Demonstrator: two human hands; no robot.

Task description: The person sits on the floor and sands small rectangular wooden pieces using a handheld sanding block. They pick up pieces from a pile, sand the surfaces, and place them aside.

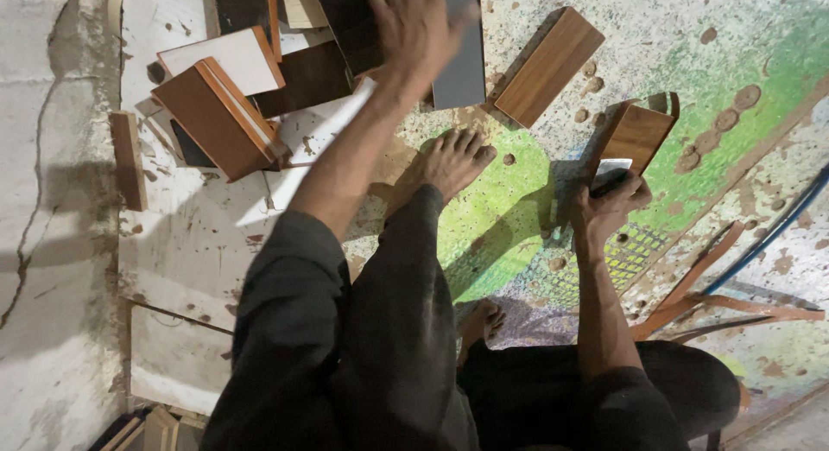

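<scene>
Gripping w/ right hand (607, 205): fingers wrapped on the lower edge of a small wood-laminate panel (637, 133), stood tilted on the floor (535, 200) by the right knee. Looks stiff, light, slick-faced w/ sharp edges, so best held by the edges. Left hand (414, 23) spread open, blurred, over the pile of offcuts (220, 114) ahead; contact unclear. Bare foot (445, 161) between.

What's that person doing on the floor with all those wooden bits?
A person sits on a paint-splashed floor, bare feet out in front. Their left hand reaches up to a pile of flat boards, brown, white and dark, and is blurred. Their right hand holds a small brown wooden panel standing on its edge on the floor. Another brown board lies between the two hands.
</scene>
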